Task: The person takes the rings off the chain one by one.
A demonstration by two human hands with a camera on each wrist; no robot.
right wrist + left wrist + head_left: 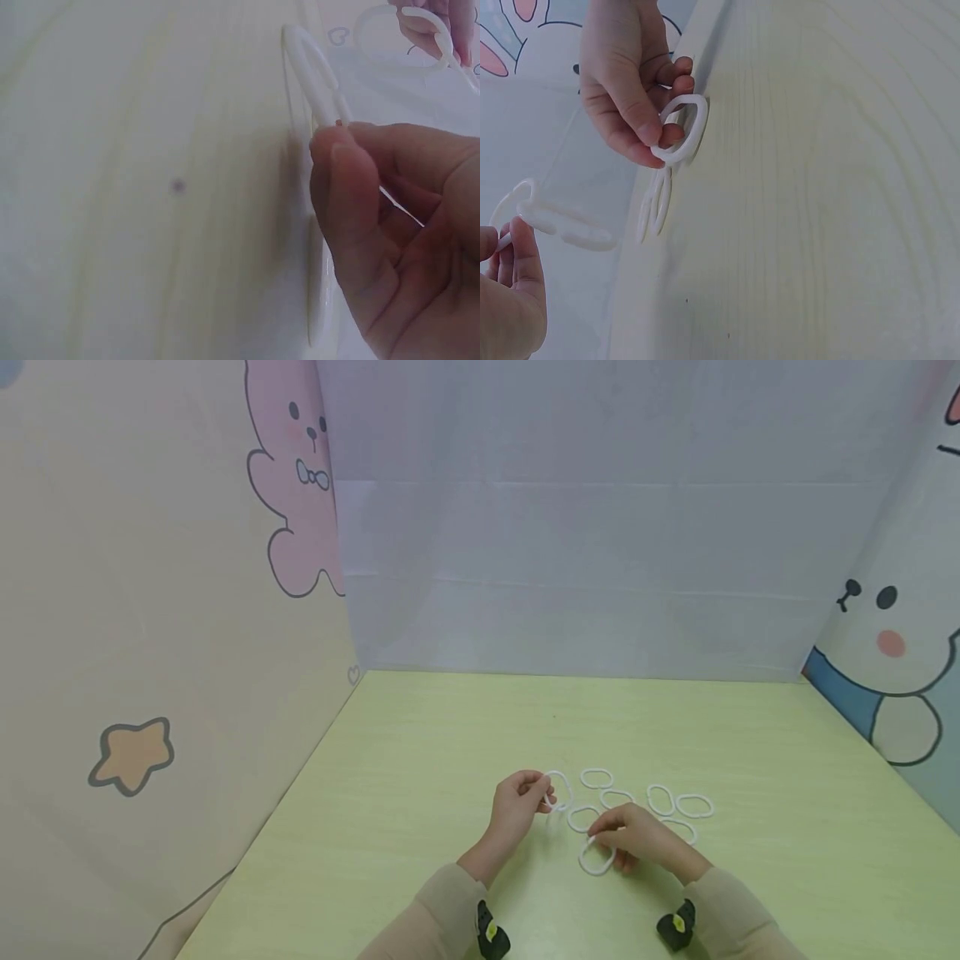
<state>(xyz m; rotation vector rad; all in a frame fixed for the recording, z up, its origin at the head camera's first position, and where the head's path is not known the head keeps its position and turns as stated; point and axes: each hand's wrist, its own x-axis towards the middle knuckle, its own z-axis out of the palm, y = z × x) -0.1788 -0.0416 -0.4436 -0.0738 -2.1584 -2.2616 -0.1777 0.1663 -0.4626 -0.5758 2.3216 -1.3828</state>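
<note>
Between thumb and fingers, my left hand [517, 802] pinches a white oval plastic link [570, 787] held up over the table. In the left wrist view, two white link shapes [589, 238] overlap at the fingertips of this left hand [514, 292]. To the right and nearer me, my right hand [637, 837] pinches another white link [582, 860] by its edge. The right wrist view has this link [307, 75] tilted upward from the thumb and forefinger, with a small gap in its side. The two held links are apart.
Several loose white links lie on the pale yellow-green table [420, 735] around and beyond my right hand, among them one link [597, 769] at the back and one [695, 815] far right. Printed walls [187, 610] stand left and right, with a plain sheet [585, 527] behind.
</note>
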